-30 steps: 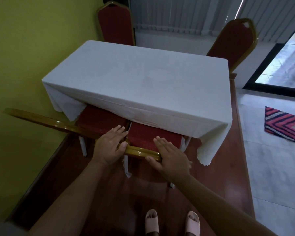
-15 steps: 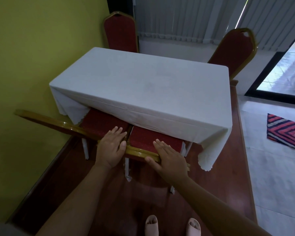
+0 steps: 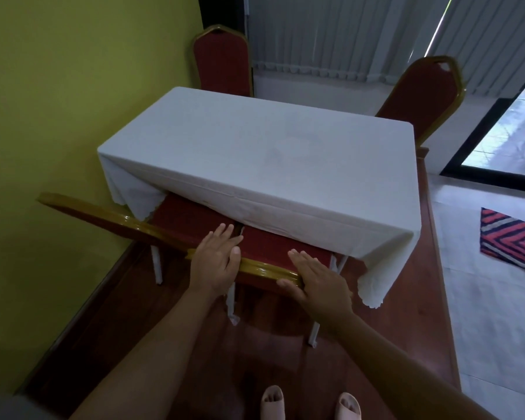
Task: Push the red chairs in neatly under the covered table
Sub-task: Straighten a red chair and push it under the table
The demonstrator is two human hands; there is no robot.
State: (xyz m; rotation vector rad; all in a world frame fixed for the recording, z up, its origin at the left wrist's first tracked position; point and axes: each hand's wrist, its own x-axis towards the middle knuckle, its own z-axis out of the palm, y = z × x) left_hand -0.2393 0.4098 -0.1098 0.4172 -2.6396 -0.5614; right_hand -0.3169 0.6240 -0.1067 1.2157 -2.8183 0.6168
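A table under a white cloth (image 3: 255,153) fills the middle of the view. Two red chairs with gold frames stand at its near side, seats partly beneath the cloth. The left near chair (image 3: 188,213) has its backrest rail running off to the left. Both my hands lie on the top rail of the right near chair (image 3: 273,247). My left hand (image 3: 215,262) covers the rail's left end. My right hand (image 3: 319,280) covers its right end, thumb hooked on the rail's near side. Two more red chairs, one far left (image 3: 222,62) and one far right (image 3: 422,95), stand behind the table.
A yellow-green wall (image 3: 58,116) runs close along the left. The table stands on a brown wooden floor (image 3: 406,298), with white tiles and a striped rug (image 3: 515,241) to the right. Blinds and a glass door are behind. My sandalled feet (image 3: 309,404) are just behind the chair.
Both hands stay on the right near chair's rail. Less of its red seat shows in front of the cloth, so it has slid slightly further under. The view has tilted up a little.
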